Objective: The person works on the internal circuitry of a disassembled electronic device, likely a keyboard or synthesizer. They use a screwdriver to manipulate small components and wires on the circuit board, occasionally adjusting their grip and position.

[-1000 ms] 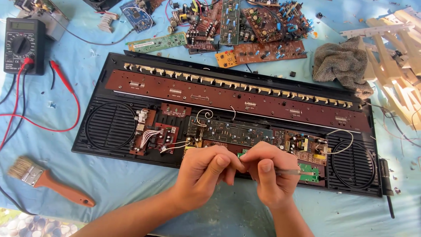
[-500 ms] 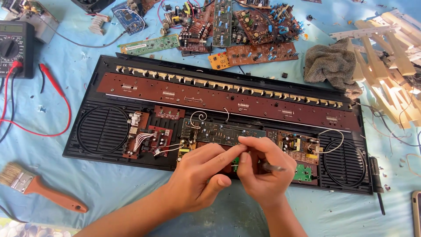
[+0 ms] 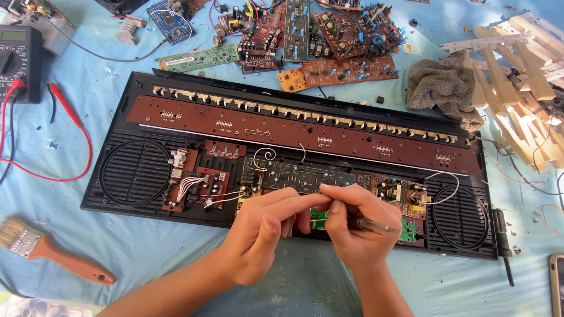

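Observation:
An opened black keyboard casing (image 3: 147, 111) lies across the blue table cover, with a long brown circuit board (image 3: 305, 132) and smaller boards inside. My left hand (image 3: 261, 235) and my right hand (image 3: 355, 226) meet over its front edge, above a small green board (image 3: 319, 217). My right hand grips a thin dark-handled screwdriver (image 3: 376, 225), its shaft lying across the palm. My left fingers pinch toward the same spot; what they hold is too small to tell.
A multimeter (image 3: 17, 61) with red leads (image 3: 70, 117) sits far left. A paintbrush (image 3: 50, 252) lies at front left. Loose circuit boards (image 3: 329, 35) lie behind the casing, a grey rag (image 3: 443, 85) and pale keys (image 3: 523, 82) to the right. A black screwdriver (image 3: 504, 246) lies beside the casing's right end.
My hands have stayed together over the casing's front edge, fingers shifting slightly around the screwdriver. The view has drifted, so the casing sits a little lower and further left.

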